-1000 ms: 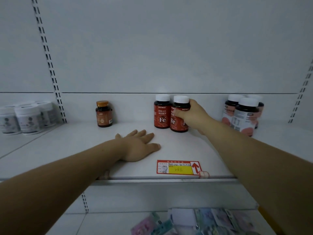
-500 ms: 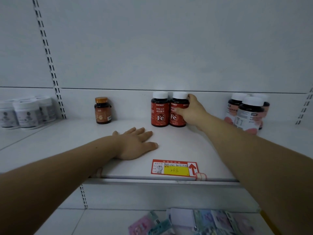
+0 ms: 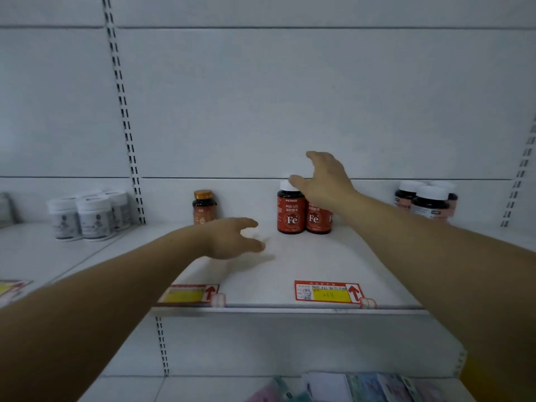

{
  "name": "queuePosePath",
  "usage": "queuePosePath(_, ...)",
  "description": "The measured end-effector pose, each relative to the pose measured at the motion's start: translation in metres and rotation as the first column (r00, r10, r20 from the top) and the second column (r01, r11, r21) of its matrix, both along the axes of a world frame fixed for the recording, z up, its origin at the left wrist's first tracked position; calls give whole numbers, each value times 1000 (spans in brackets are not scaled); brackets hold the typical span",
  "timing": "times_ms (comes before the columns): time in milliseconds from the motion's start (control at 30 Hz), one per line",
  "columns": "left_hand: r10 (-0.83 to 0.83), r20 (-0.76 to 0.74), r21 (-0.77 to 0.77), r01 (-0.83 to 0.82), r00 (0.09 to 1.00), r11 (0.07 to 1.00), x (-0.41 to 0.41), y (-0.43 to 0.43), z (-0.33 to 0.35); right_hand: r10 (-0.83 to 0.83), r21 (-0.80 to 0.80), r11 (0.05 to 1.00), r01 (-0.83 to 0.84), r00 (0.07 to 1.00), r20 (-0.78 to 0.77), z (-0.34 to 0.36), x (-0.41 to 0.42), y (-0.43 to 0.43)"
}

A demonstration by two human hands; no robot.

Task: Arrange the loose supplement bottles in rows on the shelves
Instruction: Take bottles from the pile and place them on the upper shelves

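Although the left Fe bottle point(image 3: 291, 211) shows in full, standing upright near the back of the shelf point(image 3: 290, 268) with its white cap on, the right Fe bottle point(image 3: 317, 220) pressed against its side is half hidden: the right hand point(image 3: 326, 181) and wrist cover its cap and shoulder, so only the lower label shows. That hand hangs above the pair with its fingers point(image 3: 314, 156) spread and loosely bent, holding nothing; whether the thumb brushes the left cap cannot be told. The left hand point(image 3: 229, 239) is blurred, low over the shelf in front and to the left of the bottles, with fingers loosely apart and a soft shadow beneath. Behind it stands an amber bottle point(image 3: 204, 206) with an orange cap, its base hidden by that hand. White bottles point(image 3: 87, 216) cluster at far left and dark white-capped bottles point(image 3: 426, 200) at far right, their labels too smeared to read. Two price tags point(image 3: 327, 291) lie at the shelf's front edge, the left one blurred. Coloured packets point(image 3: 362, 387) below are cut off by the frame. Half a second ago the right hand gripped the right Fe bottle; now it has let go and risen. The left hand, then flat on the shelf, has lifted, and the second tag has come into view.
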State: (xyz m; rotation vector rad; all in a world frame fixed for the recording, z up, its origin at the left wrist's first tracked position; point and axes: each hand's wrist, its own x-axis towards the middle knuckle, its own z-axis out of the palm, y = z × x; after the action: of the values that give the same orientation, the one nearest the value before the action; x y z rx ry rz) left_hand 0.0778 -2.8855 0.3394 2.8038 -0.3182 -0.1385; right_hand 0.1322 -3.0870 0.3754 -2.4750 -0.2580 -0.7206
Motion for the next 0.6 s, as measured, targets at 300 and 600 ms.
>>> queuePosePath(300, 208, 269, 23, -222, 941, 975, -101, 198, 18, 322, -181, 927, -328, 945, -61, 27, -64, 237)
queuePosePath(600, 568, 223, 91, -597, 792, 797, -250, 456, -12, 671, -224, 688, -691, 722, -166, 1, -163, 550)
